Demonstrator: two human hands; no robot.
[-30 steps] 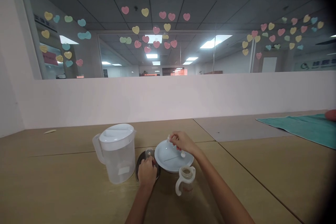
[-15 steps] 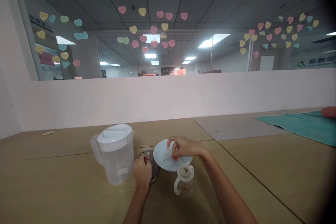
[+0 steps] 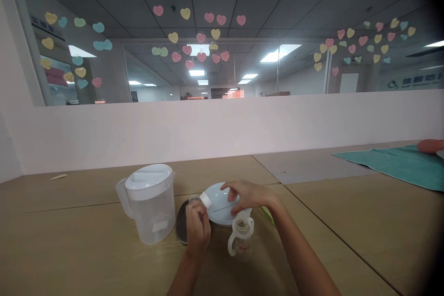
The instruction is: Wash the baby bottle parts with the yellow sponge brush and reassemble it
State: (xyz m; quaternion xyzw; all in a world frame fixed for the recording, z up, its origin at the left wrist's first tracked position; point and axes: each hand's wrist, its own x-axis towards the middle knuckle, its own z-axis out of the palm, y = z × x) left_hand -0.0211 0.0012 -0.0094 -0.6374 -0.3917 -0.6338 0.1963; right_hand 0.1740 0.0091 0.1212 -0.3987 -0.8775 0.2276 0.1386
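Note:
My left hand [image 3: 197, 227] is shut on a small clear bottle [image 3: 194, 200], which tilts to the right with a white cap [image 3: 206, 200] at its end. My right hand [image 3: 250, 196] hangs open over a white plate [image 3: 222, 208], its fingertips near the rim and holding nothing. Below that hand, a clear baby bottle with white handles [image 3: 241, 237] stands uncapped. A dark round dish [image 3: 181, 229] lies mostly hidden under my left hand.
A clear plastic pitcher with a white lid [image 3: 150, 203] stands left of my hands. A teal towel [image 3: 391, 162] and a red-orange object [image 3: 430, 146] lie far right on the table [image 3: 312, 222], with a white wall beyond it.
My left hand has lifted the small bottle off the dark dish and tilted it to the right. The white piece earlier in my right hand no longer shows there.

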